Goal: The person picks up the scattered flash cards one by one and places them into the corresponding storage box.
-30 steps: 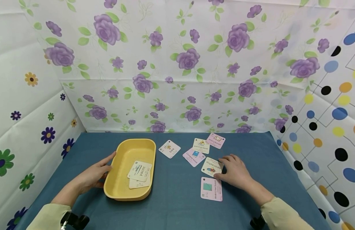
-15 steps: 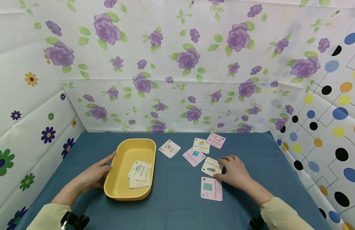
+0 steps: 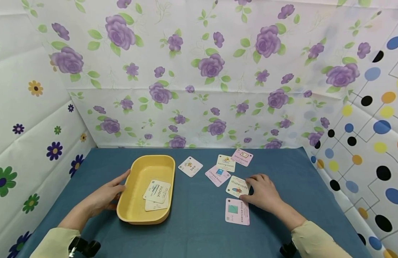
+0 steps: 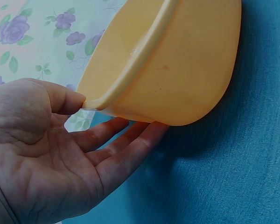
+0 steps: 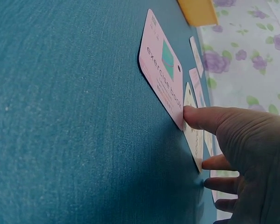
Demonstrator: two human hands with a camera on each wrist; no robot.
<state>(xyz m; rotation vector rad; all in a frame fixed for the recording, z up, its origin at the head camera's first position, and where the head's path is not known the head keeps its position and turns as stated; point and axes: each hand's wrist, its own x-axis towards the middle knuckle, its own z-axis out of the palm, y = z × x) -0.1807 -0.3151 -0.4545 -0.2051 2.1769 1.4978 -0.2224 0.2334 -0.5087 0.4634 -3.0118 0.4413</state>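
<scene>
My left hand (image 3: pixel 103 197) holds the left side of a yellow plastic tray (image 3: pixel 128 215). In the left wrist view its thumb (image 4: pixel 67 99) lies at the rim and the other fingers touch the outer wall from below. A "yacht" card (image 3: pixel 158 191) lies in the tray over another pale card (image 3: pixel 157 206). On the right, my right hand (image 3: pixel 264 193) holds a "spaceship" card (image 3: pixel 236 186) by its edges, thumb at the near edge and fingertips at the far one. That card lies on the cloth, just beyond a pink "exercise book" card (image 3: pixel 234 211).
Behind the spaceship card lie a "Chinese book" card (image 3: pixel 216 176), a "sailing boat" card (image 3: pixel 225 164) and a "storybook" card (image 3: pixel 242 157), partly overlapping. A "bee" card (image 3: pixel 190 167) lies right of the tray. Flowered sheets (image 3: pixel 192 118) wall in the blue tabletop (image 3: pixel 199 240).
</scene>
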